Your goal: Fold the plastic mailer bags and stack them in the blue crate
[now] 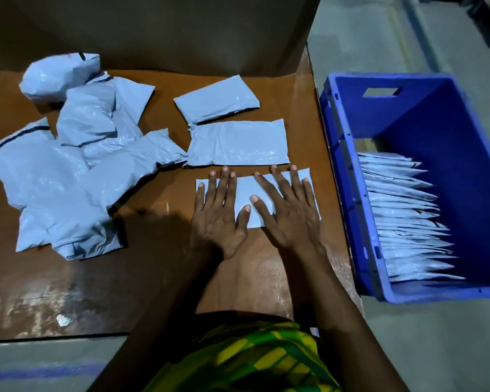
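A folded grey mailer bag [245, 188] lies flat on the brown table [159, 222] in front of me. My left hand [218, 213] presses its left half with straight, spread fingers. My right hand [286, 213] presses its right half the same way. Two more folded mailers [238, 144] [217, 99] lie just beyond it. A loose heap of unfolded grey mailers [68, 165] covers the table's left side. The blue crate [441, 114] stands on the floor to the right, with several folded mailers [405, 219] stacked on edge along its near left wall.
A big brown cardboard box [153, 32] stands at the table's far edge behind the mailers. Grey concrete floor [379, 38] lies to the right of the table and around the crate. My green and yellow clothing [252, 360] shows at the bottom.
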The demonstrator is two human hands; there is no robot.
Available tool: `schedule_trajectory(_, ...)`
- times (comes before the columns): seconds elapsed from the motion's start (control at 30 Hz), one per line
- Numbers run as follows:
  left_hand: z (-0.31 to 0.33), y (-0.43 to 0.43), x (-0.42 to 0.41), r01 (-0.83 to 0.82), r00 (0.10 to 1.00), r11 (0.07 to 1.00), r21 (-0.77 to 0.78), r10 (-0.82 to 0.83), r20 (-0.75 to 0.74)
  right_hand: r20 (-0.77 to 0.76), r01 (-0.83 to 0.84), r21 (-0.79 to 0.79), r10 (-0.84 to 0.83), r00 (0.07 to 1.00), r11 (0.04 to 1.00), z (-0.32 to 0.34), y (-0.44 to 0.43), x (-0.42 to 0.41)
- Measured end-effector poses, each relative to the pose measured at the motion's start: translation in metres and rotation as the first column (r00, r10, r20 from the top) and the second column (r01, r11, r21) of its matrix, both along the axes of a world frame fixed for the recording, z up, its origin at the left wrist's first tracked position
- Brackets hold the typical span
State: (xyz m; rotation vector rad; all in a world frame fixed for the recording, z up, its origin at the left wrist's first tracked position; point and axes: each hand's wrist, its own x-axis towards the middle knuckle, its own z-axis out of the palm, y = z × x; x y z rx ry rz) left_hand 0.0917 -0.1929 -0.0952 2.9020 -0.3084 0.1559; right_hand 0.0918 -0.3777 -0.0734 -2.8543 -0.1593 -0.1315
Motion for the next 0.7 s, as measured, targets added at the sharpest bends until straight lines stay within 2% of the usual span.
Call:
schedule_trajectory(0.1, 0.002, 0.006, 0.002, -0.025, 1.0, 1.0, -0.01, 0.024, -0.011, -0.017, 0.049, -0.033, -0.049, 0.999, 0.998, 0.005, -0.008, 0.0)
schedule_trajectory(0.17, 0.004, 0.008, 0.002, -0.026, 1.0, 0.999, -0.019, 0.025, -0.019, -0.051, 0.044, 0.024, -0.042, 0.998, 0.999, 0.008, -0.017, 0.0)
schedule_trajectory(0.23, 0.005, 0.007, 0.002, -0.029, 1.0, 0.999, -0.034, 0.029, -0.009, -0.055, -0.003, 0.174, 0.013, 0.998, 0.985, 0.014, -0.026, 0.0)
schedule_trajectory(0.3, 0.008, 0.005, 0.001, -0.039, 0.999, 0.998, -0.052, 0.039, 0.0, 0.01, -0.036, 0.412, 0.035, 0.999, 0.911, 0.026, -0.033, -0.002)
schedule_trajectory(0.37, 0.015, 0.0, 0.001, -0.061, 0.998, 0.997, -0.047, 0.061, 0.011, 0.085, -0.041, 0.514, -0.004, 0.996, 0.857, 0.035, -0.034, -0.009)
schedule_trajectory(0.43, 0.023, -0.007, -0.003, -0.017, 0.998, 0.998, -0.054, 0.02, 0.055, 0.136, 0.005, 0.447, -0.073, 0.988, 0.895, 0.035, -0.033, -0.018)
schedule_trajectory(0.53, 0.031, -0.022, -0.009, 0.166, 0.976, 0.982, -0.087, -0.151, 0.16, 0.185, 0.1, 0.362, -0.176, 0.967, 0.927, 0.021, -0.026, -0.03)
schedule_trajectory(0.6, 0.035, -0.033, -0.009, 0.228, 0.966, 0.972, -0.06, -0.218, 0.141, 0.198, 0.114, 0.358, -0.194, 0.961, 0.927, 0.014, -0.023, -0.036)
schedule_trajectory(0.7, 0.037, -0.037, -0.01, 0.237, 0.966, 0.97, -0.051, -0.231, 0.113, 0.207, 0.087, 0.367, -0.173, 0.963, 0.926, 0.017, -0.029, -0.033)
